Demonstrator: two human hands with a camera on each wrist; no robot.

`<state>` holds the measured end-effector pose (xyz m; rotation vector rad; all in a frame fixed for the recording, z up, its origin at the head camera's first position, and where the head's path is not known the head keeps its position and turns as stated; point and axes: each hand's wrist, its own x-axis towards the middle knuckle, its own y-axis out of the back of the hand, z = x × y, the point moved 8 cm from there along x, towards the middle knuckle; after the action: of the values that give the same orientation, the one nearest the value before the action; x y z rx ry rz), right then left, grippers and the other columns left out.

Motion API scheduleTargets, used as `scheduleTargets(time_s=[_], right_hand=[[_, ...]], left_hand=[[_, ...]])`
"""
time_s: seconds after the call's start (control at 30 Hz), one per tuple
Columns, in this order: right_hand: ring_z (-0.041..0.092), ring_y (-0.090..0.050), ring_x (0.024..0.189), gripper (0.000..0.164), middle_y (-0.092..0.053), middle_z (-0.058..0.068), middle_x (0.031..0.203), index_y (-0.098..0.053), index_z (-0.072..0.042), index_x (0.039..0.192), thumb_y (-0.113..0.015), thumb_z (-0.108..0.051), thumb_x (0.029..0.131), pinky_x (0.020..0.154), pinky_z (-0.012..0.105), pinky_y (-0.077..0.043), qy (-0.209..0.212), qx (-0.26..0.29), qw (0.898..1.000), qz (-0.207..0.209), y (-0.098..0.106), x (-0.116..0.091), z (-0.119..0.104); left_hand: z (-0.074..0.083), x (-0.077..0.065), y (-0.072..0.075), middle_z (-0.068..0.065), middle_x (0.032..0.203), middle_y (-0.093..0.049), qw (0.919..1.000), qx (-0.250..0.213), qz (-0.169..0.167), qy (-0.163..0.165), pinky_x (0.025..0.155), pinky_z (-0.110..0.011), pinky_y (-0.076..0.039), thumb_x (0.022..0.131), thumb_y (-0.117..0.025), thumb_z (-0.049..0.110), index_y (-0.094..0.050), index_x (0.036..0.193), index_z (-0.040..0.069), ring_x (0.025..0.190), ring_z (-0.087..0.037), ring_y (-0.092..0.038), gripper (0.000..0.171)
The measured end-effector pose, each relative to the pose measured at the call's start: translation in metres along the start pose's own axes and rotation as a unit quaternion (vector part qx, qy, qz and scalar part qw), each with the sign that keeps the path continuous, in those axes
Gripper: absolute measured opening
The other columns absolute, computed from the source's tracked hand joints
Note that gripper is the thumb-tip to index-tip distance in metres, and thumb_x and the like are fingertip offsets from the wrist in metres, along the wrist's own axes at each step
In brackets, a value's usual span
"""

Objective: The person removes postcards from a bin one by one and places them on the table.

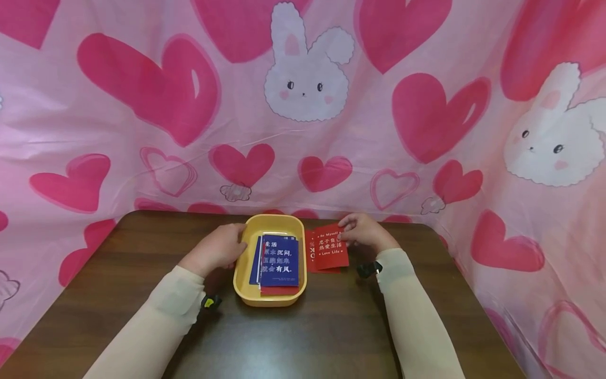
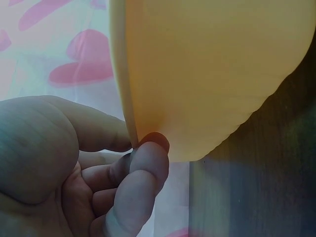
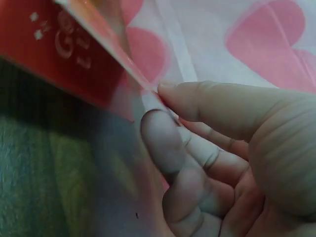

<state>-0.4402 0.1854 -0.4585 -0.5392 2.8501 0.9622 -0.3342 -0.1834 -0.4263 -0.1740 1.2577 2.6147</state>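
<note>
Principally, red card [image 1: 330, 253], just beside right side of yellow tray [image 1: 270, 301], overlapping second red card [image 1: 311, 259]. Pinched near far right corner between thumb and forefinger of right hand [image 1: 366, 231], with hardly any gap between the tips and the other fingers bent in toward the palm. Slanted above the wood in right wrist view; contact with second red card impossible to tell.

For good handling, as judged from this grip: hold by the edge alone, lift evenly, avoid creasing the corner, and take care not to drag second red card along. Steady the tray lightly, without pressing its wall inward.

Long axis running away from the person, far end leaning slightly left. Printed face upward, lettering upright from the person's side: "Be Myself" toward far end, "Love Life" toward near end.

Farther left, far half of tray's left rim, pinched between thumb and fingers of left hand [image 1: 220, 246]. Inside tray, blue card [image 1: 280, 268] atop a pile, with red edge [image 1: 279, 291] showing at near end. Beneath all, dark wooden tabletop [image 1: 369, 326]; behind, pink cloth [image 1: 284, 138] with hearts and rabbits.
</note>
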Motion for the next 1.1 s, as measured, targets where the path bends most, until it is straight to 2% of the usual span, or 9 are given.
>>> scheduleTargets(time_s=[0.27,0.63,0.87,1.1], right_hand=[[0.021,-0.07,0.064,0.039,-0.074,0.009,0.078,-0.073,-0.002,0.117,-0.09,-0.014,0.084,0.055,0.033,-0.055,0.006,-0.101,0.995,0.01,-0.003,0.002,0.0],[0.02,-0.065,0.058,0.047,-0.07,0.008,0.069,-0.073,-0.004,0.125,-0.091,-0.013,0.082,0.056,0.035,-0.053,0.015,-0.152,0.988,0.017,-0.008,0.002,-0.001],[0.02,-0.067,0.06,0.058,-0.072,0.007,0.074,-0.07,-0.004,0.136,-0.091,-0.012,0.082,0.059,0.036,-0.056,0.027,-0.183,0.983,0.017,-0.011,0.005,-0.004],[0.021,-0.062,0.071,0.057,-0.07,0.005,0.082,-0.075,-0.007,0.134,-0.093,-0.019,0.081,0.066,0.035,-0.054,0.04,-0.211,0.977,0.013,-0.016,0.008,-0.004]], left_hand=[[0.002,0.001,0.001,-0.014,0.089,-0.069,1.0,0.0,-0.001,-0.007,0.053,-0.038,-0.06,0.104,-0.067,0.019,-0.045,0.159,0.002,0.057,-0.027,-0.067,0.062],[0.001,-0.001,-0.001,-0.014,0.086,-0.069,1.0,-0.001,-0.006,-0.004,0.054,-0.037,-0.06,0.104,-0.067,0.019,-0.045,0.159,0.002,0.059,-0.028,-0.067,0.062],[0.0,-0.001,0.0,-0.014,0.088,-0.069,1.0,-0.004,-0.005,0.003,0.055,-0.038,-0.061,0.104,-0.067,0.02,-0.045,0.16,0.003,0.059,-0.027,-0.067,0.062],[0.001,0.001,-0.001,-0.014,0.089,-0.069,1.0,-0.004,-0.006,-0.003,0.054,-0.037,-0.061,0.105,-0.067,0.019,-0.046,0.159,0.004,0.058,-0.027,-0.067,0.06]])
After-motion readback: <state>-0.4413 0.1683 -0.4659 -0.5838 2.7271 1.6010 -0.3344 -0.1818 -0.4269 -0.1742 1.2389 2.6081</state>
